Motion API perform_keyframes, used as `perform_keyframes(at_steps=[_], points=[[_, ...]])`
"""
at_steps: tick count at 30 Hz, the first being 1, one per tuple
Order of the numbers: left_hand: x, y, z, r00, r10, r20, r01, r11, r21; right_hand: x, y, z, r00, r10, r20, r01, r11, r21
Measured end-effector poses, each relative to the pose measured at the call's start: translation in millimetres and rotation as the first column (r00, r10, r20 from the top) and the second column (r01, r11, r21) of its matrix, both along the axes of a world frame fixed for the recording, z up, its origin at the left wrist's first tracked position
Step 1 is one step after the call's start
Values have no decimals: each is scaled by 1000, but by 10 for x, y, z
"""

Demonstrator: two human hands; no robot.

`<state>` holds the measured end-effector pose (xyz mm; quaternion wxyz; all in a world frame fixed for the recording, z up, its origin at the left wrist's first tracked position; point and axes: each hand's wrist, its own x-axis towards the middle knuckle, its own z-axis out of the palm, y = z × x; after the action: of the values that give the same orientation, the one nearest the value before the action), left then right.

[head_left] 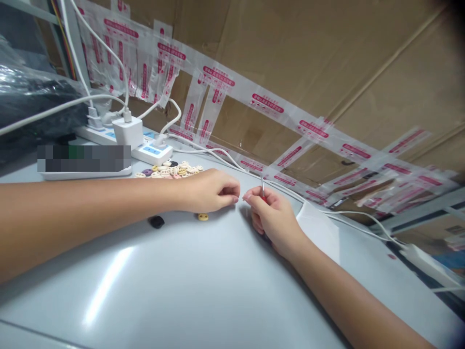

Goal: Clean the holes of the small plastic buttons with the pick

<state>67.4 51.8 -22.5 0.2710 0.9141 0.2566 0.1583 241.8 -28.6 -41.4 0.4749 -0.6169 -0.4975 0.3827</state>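
My left hand [212, 190] rests low over the table, its fingers curled and thumb drawn in; whatever lies inside them, if anything, is hidden. Facing it across a small gap, my right hand [272, 215] is closed around a slim tool [263, 186] with a thin metal shaft pointing up and a bit of red handle showing. Its thumb and forefinger tips press together near the left fingertips. Behind my left wrist lies a pile of small button-like pieces [165, 170], mostly cream, some yellow, purple and black. One yellow piece [203, 217] and a black piece [157, 222] sit in front of my left forearm.
A white power strip [152, 152] with a charger [128, 132] and cables stands at the back left, near a blurred-out flat device [85, 160]. White paper [321, 228] lies beyond my right wrist. Taped cardboard [247, 131] walls off the table's [181, 291] far edge.
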Motion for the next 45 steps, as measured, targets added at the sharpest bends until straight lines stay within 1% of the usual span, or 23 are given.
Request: perform_keyframes(at_steps=[5, 7, 10, 13, 16, 18, 22, 30, 37, 41, 45], points=[[-6, 42, -66, 996, -89, 9, 88, 991, 97, -11, -9, 15, 1000, 0, -16, 0, 1000, 0], [-3, 52, -82, 992, -124, 5, 122, 986, 117, -13, -10, 16, 1000, 5, -25, -5, 1000, -2], [-4, 52, -98, 991, -136, -7, 136, 983, 125, -13, -8, 16, 1000, 5, -22, -6, 1000, -16], [-1, 43, -106, 996, -85, 24, 83, 993, 85, -12, -9, 17, 1000, -2, -4, 2, 1000, -20], [14, 32, -91, 995, 28, 95, -30, 999, 18, -10, -15, 15, 1000, 1, 6, -1, 1000, -22], [25, 22, -69, 988, 86, 129, -84, 996, -22, -7, -18, 13, 1000, 12, 6, -12, 1000, -27], [28, 4, -26, 979, 152, 133, -135, 983, -125, -2, -15, 7, 999, 32, -6, -32, 999, -22], [14, -10, -11, 977, 188, 105, -160, 960, -227, 3, -26, 9, 999, 24, -22, -24, 1000, 8], [21, 3, -32, 978, 183, 104, -159, 966, -202, 3, -32, 17, 999, 33, -4, -33, 999, 5], [22, 11, -42, 973, 199, 118, -173, 964, -200, 2, -31, 15, 999, 32, -3, -32, 999, 15], [31, 14, -46, 965, 199, 170, -153, 956, -249, 10, -31, -8, 1000, 24, -16, -23, 998, 54]])
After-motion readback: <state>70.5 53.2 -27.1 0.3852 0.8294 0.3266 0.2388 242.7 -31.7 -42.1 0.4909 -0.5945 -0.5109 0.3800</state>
